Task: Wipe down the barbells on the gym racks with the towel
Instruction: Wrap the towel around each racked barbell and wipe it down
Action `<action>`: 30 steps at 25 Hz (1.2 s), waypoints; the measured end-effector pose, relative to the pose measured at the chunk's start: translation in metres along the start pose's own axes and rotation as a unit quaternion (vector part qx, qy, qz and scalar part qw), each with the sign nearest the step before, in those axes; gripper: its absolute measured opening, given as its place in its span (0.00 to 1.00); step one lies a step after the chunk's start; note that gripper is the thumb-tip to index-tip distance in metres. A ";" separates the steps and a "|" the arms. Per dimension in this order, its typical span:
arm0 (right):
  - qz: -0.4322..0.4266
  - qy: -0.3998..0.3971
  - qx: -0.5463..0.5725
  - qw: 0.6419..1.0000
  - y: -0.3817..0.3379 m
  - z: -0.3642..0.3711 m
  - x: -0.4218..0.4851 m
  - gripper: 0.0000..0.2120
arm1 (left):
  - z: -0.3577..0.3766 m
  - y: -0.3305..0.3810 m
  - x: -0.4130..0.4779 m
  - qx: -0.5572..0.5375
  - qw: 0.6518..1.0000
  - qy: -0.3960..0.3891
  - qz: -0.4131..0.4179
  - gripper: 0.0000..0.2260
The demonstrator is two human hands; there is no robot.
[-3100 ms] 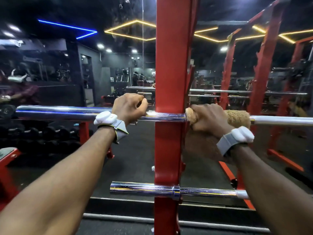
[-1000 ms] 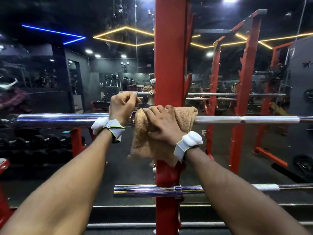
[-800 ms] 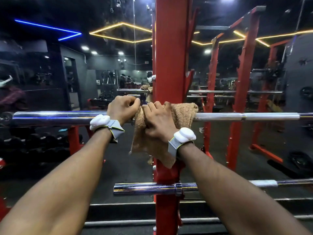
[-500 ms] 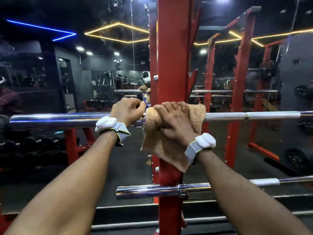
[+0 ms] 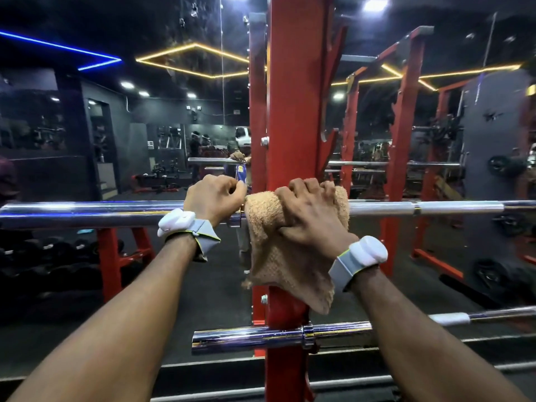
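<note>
Now the right hand (image 5: 311,216), fingers curled round the towel (image 5: 287,256) on the upper bar (image 5: 87,211), has slid left up beside the left hand (image 5: 213,198) gripping bare steel; that stretch looks wiped

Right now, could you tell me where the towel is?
In the head view, the towel drapes over the upper barbell in front of the red upright, gripped by the right hand.

Upper barbell (image 5: 87,211): chrome, horizontal, spanning the view across the red rack upright (image 5: 290,111).
Towel (image 5: 278,265): tan terry, wrapped over the upper barbell at the upright, loose end hanging below.
Lower barbell (image 5: 249,338): chrome, horizontal, low on the same upright.
</note>
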State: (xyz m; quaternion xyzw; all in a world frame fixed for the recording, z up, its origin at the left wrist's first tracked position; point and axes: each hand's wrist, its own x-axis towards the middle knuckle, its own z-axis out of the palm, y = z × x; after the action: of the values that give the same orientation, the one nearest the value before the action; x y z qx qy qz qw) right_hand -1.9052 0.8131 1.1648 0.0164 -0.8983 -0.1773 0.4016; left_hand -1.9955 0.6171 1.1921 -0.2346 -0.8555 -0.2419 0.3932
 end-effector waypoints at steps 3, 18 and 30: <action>0.031 0.011 -0.003 0.999 -0.021 0.012 -0.001 0.35 | 0.000 0.000 -0.003 0.025 1.000 -0.005 0.003 0.20; 0.004 0.090 0.072 0.993 -0.050 0.017 0.010 0.27 | 0.001 0.009 -0.001 0.127 0.991 -0.043 -0.017 0.22; 0.068 0.057 0.057 0.994 -0.069 0.007 0.020 0.21 | 0.005 -0.002 0.009 0.085 0.993 -0.075 0.025 0.23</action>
State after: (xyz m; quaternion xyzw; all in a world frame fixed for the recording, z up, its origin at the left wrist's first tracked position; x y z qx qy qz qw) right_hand -1.9316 0.7466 1.1521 -0.0124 -0.8818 -0.0968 0.4614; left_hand -2.0050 0.6200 1.1963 -0.2391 -0.8939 -0.1400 0.3525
